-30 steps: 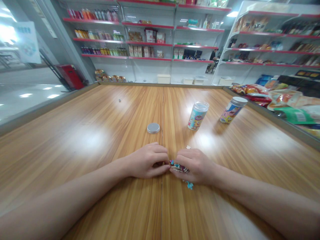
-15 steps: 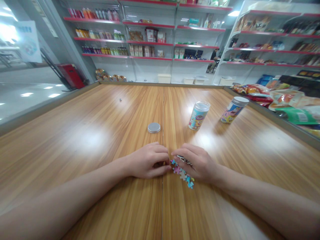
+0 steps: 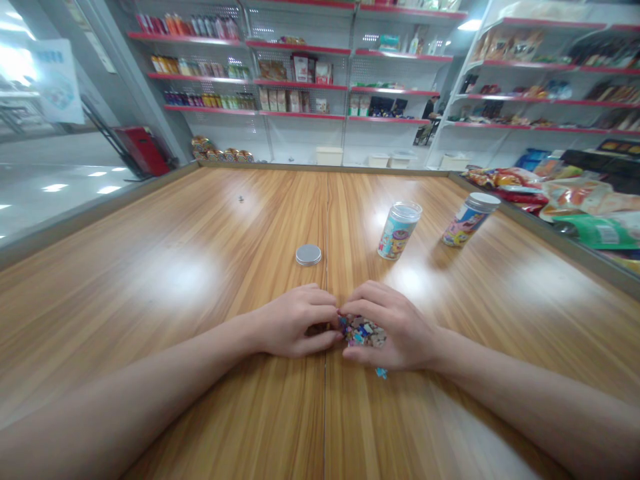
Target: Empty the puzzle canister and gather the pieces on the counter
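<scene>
A small heap of jigsaw pieces, some coloured and some plain grey-brown, lies on the table between my hands. My right hand is cupped around the heap from the right, its thumb below and its fingers above. From the left, my left hand rests on its side with curled fingers; its fingertips touch the heap and part of their grip is hidden. One light-blue jigsaw piece lies apart, just below my right hand. Beyond my hands are a round silver lid and an uncovered printed canister.
A second canister with a silver lid stands farther right. A tiny object lies at the far left of the wooden table. Bagged goods fill the right side past the table's raised edge. Stocked shelves line the back.
My right hand has turned and opened wider around the heap, gathering the pieces closer together. More of the mixed pieces show, and one blue piece is left outside. My left hand has stayed put.
</scene>
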Available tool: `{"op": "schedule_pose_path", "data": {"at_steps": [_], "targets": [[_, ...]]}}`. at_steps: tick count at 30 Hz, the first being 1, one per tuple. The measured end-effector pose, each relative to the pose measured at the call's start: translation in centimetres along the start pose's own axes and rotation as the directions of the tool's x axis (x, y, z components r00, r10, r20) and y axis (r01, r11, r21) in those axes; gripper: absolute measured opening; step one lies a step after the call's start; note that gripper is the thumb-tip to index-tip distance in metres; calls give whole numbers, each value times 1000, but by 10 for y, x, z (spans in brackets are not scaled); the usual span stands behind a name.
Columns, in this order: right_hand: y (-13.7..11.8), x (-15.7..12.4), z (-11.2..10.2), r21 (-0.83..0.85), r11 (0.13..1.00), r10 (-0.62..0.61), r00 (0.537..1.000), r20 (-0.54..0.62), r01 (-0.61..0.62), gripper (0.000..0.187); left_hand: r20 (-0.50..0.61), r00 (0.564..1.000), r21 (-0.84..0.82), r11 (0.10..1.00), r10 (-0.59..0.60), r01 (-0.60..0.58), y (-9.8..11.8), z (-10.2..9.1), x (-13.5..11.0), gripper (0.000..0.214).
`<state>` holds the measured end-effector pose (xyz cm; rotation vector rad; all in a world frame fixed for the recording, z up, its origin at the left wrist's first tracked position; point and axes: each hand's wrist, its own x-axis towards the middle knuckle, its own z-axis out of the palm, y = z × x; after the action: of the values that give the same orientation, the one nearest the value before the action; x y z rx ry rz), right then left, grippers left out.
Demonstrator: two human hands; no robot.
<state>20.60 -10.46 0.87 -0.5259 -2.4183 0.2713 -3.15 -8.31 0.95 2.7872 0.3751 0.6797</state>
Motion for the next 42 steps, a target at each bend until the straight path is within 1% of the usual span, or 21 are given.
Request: {"op": "schedule_pose_path", "data": {"at_steps": [3,6,8,10,12,14,16,18,21,23,28,29,31,33,35,36,38,42], "targets": [[1,1,-9,27,999,32,999,41,-33,54,6,1000,-4,1000,-11,11,0,-1,0,16],[9,0,-22,54,996,57,988,142,-65,76,-23,998,-2,998,-65,65,-1,-2,-2,20],[18,-3,-30,88,993,52,963,263,-78,91,-52,993,0,994,-109,109,-1,-3,-3,23],[26,-7,-35,124,988,33,923,384,-87,106,-73,986,0,988,-151,151,-1,-3,-4,22],[30,-9,-37,123,988,29,887,462,-96,121,-79,978,-1,982,-191,191,-1,-3,-4,19],[29,-11,-34,81,991,52,870,490,-105,131,-79,976,-7,979,-202,202,-1,-3,-5,15],[23,-11,-27,26,992,98,873,478,-126,135,-68,981,-14,983,-184,184,-2,-3,-5,14],[15,-10,-19,-27,988,150,884,442,-154,132,-44,988,-23,989,-150,149,-3,-3,-5,17],[6,-8,-10,-116,976,214,893,396,-182,114,-18,995,-36,994,-100,99,-5,-2,-6,19],[1,-5,-5,-160,970,232,898,373,-184,101,-14,996,-42,996,-83,82,-6,-1,-7,19],[-6,-1,1,-166,956,279,921,271,-241,73,18,996,-34,995,-88,88,-7,-2,-6,22],[-7,-1,2,-166,954,286,925,250,-250,70,20,995,-36,995,-93,93,-6,-3,-6,24],[-10,-1,4,-202,942,305,935,180,-268,73,24,991,-47,990,-130,131,-5,-4,-6,28],[-13,-3,6,-293,899,360,930,73,-325,85,18,980,-54,978,-199,199,-3,-6,-6,30],[-17,-5,9,-381,826,440,898,-26,-416,94,6,964,-41,963,-266,266,-2,-6,-6,25],[-18,-6,11,-409,792,473,879,-55,-452,96,3,959,-30,959,-283,283,-2,-6,-6,22],[-21,-7,13,-435,758,513,856,-66,-487,94,9,957,-5,957,-289,289,-2,-6,-5,19],[-23,-5,15,-424,772,517,856,-15,-474,78,32,962,13,962,-273,272,-3,-3,-3,12]]}}
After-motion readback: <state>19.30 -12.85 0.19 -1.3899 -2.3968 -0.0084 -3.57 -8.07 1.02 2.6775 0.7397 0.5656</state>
